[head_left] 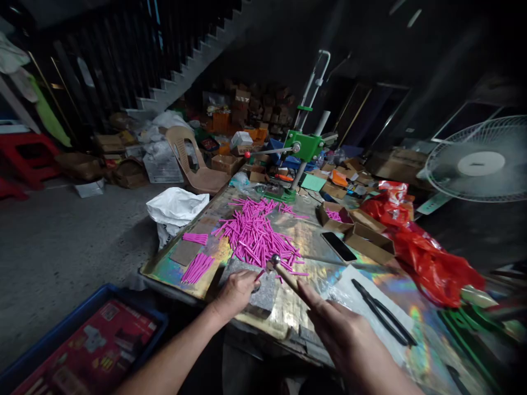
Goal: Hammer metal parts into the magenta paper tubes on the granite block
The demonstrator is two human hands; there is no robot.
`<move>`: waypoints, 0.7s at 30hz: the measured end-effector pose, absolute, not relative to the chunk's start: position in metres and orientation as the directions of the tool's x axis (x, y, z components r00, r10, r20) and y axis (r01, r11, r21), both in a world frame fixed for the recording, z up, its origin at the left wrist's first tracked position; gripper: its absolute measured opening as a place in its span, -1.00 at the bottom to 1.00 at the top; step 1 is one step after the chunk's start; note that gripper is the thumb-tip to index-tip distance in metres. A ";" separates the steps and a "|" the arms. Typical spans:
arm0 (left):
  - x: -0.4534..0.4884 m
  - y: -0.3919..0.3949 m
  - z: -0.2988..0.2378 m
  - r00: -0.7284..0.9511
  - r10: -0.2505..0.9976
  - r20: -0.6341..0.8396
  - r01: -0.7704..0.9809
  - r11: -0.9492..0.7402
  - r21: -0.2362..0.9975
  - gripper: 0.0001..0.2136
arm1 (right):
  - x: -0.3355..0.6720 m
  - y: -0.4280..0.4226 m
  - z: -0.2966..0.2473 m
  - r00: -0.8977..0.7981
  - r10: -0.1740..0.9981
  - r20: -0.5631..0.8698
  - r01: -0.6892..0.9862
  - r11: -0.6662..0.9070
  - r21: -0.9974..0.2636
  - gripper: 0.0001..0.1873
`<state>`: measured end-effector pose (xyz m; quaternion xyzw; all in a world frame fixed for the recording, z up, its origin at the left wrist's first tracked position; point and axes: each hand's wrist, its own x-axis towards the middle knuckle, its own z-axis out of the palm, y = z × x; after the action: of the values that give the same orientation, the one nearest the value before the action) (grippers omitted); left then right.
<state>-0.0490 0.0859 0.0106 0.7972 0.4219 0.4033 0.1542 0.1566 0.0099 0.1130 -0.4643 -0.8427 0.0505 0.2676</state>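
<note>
My left hand (237, 291) is closed around a thin pink stick (259, 275), pinched over a grey stone block (265, 293) at the table's near edge. My right hand (329, 315) grips the wooden handle of a small hammer (286, 274). Its rounded metal head is raised beside the left fingertips, above the block. Behind the block spreads a large heap of pink sticks (257, 230). To the left lie two sorted bunches, a small bunch (195, 238) and a larger bunch (198, 269), beside a flat brown piece (184, 253).
A green hand press (302, 144) stands at the table's far end. Rightward are a phone (338, 247), open cardboard boxes (369, 243), black-handled pliers (382, 312) and red plastic bags (432, 263). A white sack (175, 206) and a blue crate (61, 329) sit left of the table; a fan (480, 162) stands right.
</note>
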 end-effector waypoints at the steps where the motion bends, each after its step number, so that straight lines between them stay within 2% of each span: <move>1: -0.049 0.086 0.010 0.320 0.794 0.517 0.542 -0.601 0.588 -0.80 | 0.158 0.010 0.116 -0.417 0.812 0.409 0.756 0.559 -0.341 -0.48; 5: -0.048 0.085 0.010 0.298 0.792 0.534 0.514 -0.604 0.609 -0.79 | 0.163 0.002 0.138 -0.342 0.752 0.563 0.688 0.609 -0.395 -0.40; 8: -0.048 0.085 0.010 0.302 0.793 0.529 0.533 -0.601 0.596 -0.79 | 0.157 0.003 0.131 -0.304 0.778 0.550 0.671 0.585 -0.455 -0.41; 11: -0.048 0.085 0.007 0.305 0.798 0.519 0.549 -0.593 0.589 -0.78 | 0.155 0.010 0.110 -0.266 0.893 0.362 0.662 0.442 -0.606 -0.54; 16: -0.045 0.084 0.008 0.285 0.815 0.505 0.556 -0.569 0.606 -0.79 | 0.169 0.014 0.091 -0.070 0.971 0.230 0.619 0.223 -0.753 -0.52; 19: -0.050 0.082 0.011 0.180 0.849 0.497 0.546 -0.507 0.667 -0.83 | 0.176 0.013 0.069 0.078 0.993 0.094 0.473 0.046 -0.880 -0.53; 21: -0.061 0.081 0.011 0.078 0.877 0.475 0.541 -0.437 0.719 -0.84 | 0.178 0.012 0.045 0.170 0.983 -0.062 0.297 -0.111 -0.948 -0.49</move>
<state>-0.0611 0.0813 0.0107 0.7113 0.4982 0.4612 0.1822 0.1777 0.0118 0.0451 -0.6310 -0.5074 0.3968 0.4323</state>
